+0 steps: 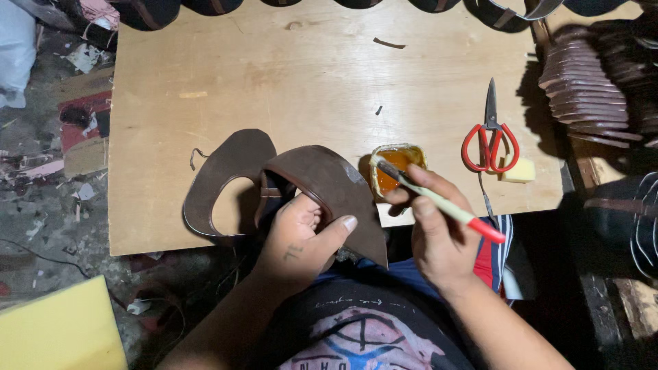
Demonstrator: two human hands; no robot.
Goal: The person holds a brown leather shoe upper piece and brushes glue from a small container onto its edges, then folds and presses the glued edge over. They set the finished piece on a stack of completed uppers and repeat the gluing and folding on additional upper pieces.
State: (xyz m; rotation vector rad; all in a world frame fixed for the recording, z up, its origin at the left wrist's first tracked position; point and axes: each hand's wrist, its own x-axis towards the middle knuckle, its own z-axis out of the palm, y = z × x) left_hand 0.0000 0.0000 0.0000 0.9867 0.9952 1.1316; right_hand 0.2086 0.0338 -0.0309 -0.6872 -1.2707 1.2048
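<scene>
Brown leather shoe upper (329, 188), curved, dark-edged, at board's 6 o'clock edge, gripped by left hand (301, 240). Right hand (435, 229) pinches brush (439, 200), bristles in amber glue tub (397, 164). Red scissors (490, 144) at 3 o'clock. Plywood board (274, 75); littered floor (48, 185) at 9 o'clock.

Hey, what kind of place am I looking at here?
Probably a small shoemaking workshop: the left hand holds a brown leather shoe upper, the right hand dips a brush in amber glue, beside stacked brown cut pieces.
</scene>
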